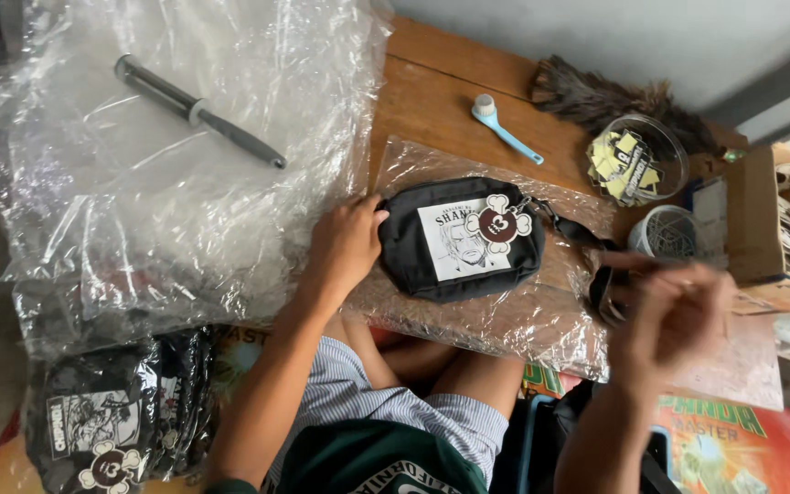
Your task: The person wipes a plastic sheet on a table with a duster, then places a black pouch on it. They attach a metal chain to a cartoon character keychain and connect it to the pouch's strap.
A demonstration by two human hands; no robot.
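Note:
A small black pouch [454, 240] with a white printed picture and a round skull-shaped tag lies on a clear plastic bag [505, 325] on the wooden table [432, 101]. My left hand [347, 242] rests against the pouch's left end, fingers curled on its edge. My right hand [674, 316] hovers blurred to the right of the pouch, fingers pinched around something small that I cannot make out, near the pouch's black strap [573, 229].
A heap of clear plastic bags [157, 174] fills the left, with a grey-handled tool [198, 112] on top. Bagged black pouches [112, 421] lie at lower left. A blue brush [503, 126], feather duster [610, 96], bowl of tags [637, 160], white cup [667, 233] and cardboard box [761, 210] stand at the right.

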